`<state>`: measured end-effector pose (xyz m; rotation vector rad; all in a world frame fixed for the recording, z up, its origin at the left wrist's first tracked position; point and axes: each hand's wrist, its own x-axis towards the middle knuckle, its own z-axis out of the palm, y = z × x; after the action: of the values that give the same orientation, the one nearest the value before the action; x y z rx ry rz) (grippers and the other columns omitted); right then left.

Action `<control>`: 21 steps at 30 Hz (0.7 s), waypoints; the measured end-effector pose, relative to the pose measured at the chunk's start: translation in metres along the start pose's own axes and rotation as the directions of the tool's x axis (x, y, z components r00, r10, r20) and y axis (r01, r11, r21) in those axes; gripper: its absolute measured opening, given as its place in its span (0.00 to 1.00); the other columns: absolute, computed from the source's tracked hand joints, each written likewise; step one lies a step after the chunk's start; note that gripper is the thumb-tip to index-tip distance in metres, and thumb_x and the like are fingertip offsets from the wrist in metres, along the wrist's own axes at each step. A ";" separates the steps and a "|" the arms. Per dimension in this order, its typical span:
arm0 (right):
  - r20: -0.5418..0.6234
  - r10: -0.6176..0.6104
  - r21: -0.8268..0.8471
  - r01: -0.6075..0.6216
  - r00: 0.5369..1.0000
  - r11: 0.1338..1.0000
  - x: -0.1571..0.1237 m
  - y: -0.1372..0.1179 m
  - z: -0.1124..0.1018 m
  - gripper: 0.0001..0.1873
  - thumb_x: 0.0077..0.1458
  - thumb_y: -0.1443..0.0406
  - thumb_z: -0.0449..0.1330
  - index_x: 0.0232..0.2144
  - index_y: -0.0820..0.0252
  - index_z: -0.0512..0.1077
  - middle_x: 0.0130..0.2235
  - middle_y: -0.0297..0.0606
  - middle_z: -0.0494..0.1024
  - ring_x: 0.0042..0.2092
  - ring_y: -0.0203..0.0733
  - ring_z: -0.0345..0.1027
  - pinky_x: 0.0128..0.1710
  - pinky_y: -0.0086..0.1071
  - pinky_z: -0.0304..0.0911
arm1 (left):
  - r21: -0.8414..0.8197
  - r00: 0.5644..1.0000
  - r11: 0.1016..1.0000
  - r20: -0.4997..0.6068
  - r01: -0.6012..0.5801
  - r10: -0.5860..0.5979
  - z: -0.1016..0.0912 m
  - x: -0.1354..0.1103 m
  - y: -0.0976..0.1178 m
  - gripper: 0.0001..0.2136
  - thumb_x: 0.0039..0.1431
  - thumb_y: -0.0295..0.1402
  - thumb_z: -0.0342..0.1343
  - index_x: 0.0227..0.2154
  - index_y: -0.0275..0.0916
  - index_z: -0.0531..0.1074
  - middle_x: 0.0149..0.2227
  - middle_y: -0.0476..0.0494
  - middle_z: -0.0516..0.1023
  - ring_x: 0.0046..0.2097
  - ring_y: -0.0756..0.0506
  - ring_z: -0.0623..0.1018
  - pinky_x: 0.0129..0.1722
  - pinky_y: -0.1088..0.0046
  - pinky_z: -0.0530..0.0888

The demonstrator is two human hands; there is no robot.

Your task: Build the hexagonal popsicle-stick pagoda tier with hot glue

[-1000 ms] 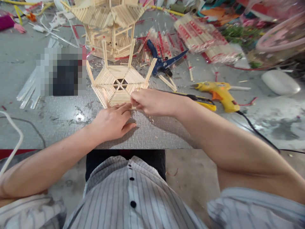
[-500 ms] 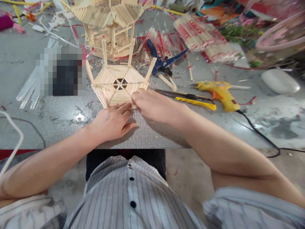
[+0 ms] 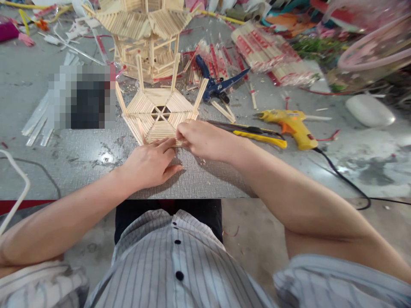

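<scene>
A hexagonal wooden-stick panel [image 3: 183, 105] lies on the table with posts standing at its corners and an opening at its centre. My left hand [image 3: 150, 164] rests on its near edge, fingers stretched out and the thumb apart. Closed at the near right corner is my right hand [image 3: 201, 137]; its fingertips face away from view, so what they pinch is hidden. Behind the panel stands a larger stick-built pavilion model [image 3: 128, 25] with a slatted roof.
To the right lie a utility knife [image 3: 260, 136], a yellow glue gun [image 3: 289, 124] with a black cord and a white computer mouse [image 3: 370, 110]. Blue cutters [image 3: 218, 85] and bagged sticks [image 3: 257, 45] are farther back. Clear glue sticks [image 3: 41, 119] lie left, by a pixelated patch.
The view has shifted slightly, moving objects on the right a little leftward. Both hands keep nearly the same place on the panel.
</scene>
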<state>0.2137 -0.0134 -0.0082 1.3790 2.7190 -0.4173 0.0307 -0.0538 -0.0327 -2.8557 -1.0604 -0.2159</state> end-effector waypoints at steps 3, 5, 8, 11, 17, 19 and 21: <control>-0.002 -0.001 0.015 0.001 1.000 1.000 0.000 0.001 0.002 0.13 0.54 0.76 0.52 0.42 0.66 0.67 0.42 0.46 0.73 0.43 0.42 0.65 0.40 0.31 0.55 | 0.007 1.000 1.000 0.000 0.003 -0.003 0.000 0.000 0.000 0.15 0.64 0.41 0.49 0.39 0.35 0.74 0.55 0.35 0.74 0.49 0.40 0.78 0.40 0.67 0.76; -0.023 0.014 0.016 -0.014 1.000 1.000 -0.003 -0.002 0.002 0.13 0.54 0.76 0.52 0.42 0.66 0.67 0.42 0.46 0.73 0.43 0.42 0.65 0.39 0.31 0.55 | 0.018 1.000 1.000 -0.006 0.003 -0.003 0.000 0.000 0.000 0.16 0.64 0.42 0.48 0.39 0.34 0.74 0.55 0.35 0.74 0.47 0.40 0.79 0.38 0.67 0.76; -0.045 0.102 -0.012 -0.103 0.994 0.995 -0.008 -0.013 -0.001 0.13 0.56 0.76 0.49 0.43 0.67 0.67 0.44 0.49 0.72 0.40 0.42 0.66 0.36 0.31 0.55 | 0.011 1.000 1.000 -0.024 -0.008 0.009 0.001 0.000 0.000 0.17 0.64 0.43 0.49 0.39 0.34 0.74 0.55 0.35 0.74 0.48 0.40 0.79 0.40 0.67 0.77; -0.023 0.154 -0.046 -0.154 0.988 0.987 -0.012 -0.025 -0.005 0.14 0.56 0.77 0.48 0.42 0.69 0.69 0.42 0.51 0.73 0.39 0.43 0.67 0.35 0.31 0.54 | -0.014 0.999 1.000 -0.042 -0.021 0.021 0.001 0.000 0.000 0.15 0.64 0.41 0.50 0.39 0.34 0.75 0.56 0.35 0.73 0.52 0.39 0.77 0.44 0.66 0.76; 0.003 0.145 -0.096 -0.144 0.989 0.985 -0.008 -0.027 -0.010 0.16 0.54 0.78 0.49 0.42 0.71 0.71 0.42 0.53 0.75 0.41 0.45 0.69 0.35 0.32 0.55 | -0.022 0.999 1.000 -0.030 -0.019 0.018 0.000 0.000 0.000 0.14 0.63 0.41 0.51 0.39 0.34 0.75 0.56 0.35 0.73 0.52 0.38 0.78 0.44 0.65 0.77; 0.031 0.115 -0.095 -0.111 0.993 0.989 -0.002 -0.022 -0.014 0.14 0.53 0.77 0.51 0.40 0.70 0.73 0.41 0.52 0.76 0.40 0.43 0.69 0.35 0.32 0.55 | -0.012 0.999 1.000 -0.040 -0.023 0.023 0.000 0.000 0.000 0.14 0.63 0.41 0.51 0.38 0.34 0.75 0.56 0.36 0.74 0.51 0.38 0.78 0.41 0.65 0.77; 0.074 0.088 -0.093 -0.081 0.993 0.992 0.005 -0.017 -0.020 0.12 0.51 0.77 0.53 0.37 0.69 0.74 0.38 0.49 0.77 0.38 0.42 0.69 0.34 0.31 0.54 | 0.003 0.999 1.000 -0.029 -0.021 0.021 0.000 0.000 0.000 0.15 0.64 0.41 0.50 0.37 0.34 0.74 0.55 0.36 0.74 0.49 0.39 0.79 0.38 0.66 0.76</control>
<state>0.1987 -0.0137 0.0132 1.4172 2.5735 -0.3316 0.0309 -0.0534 -0.0323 -2.8503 -1.0247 -0.2531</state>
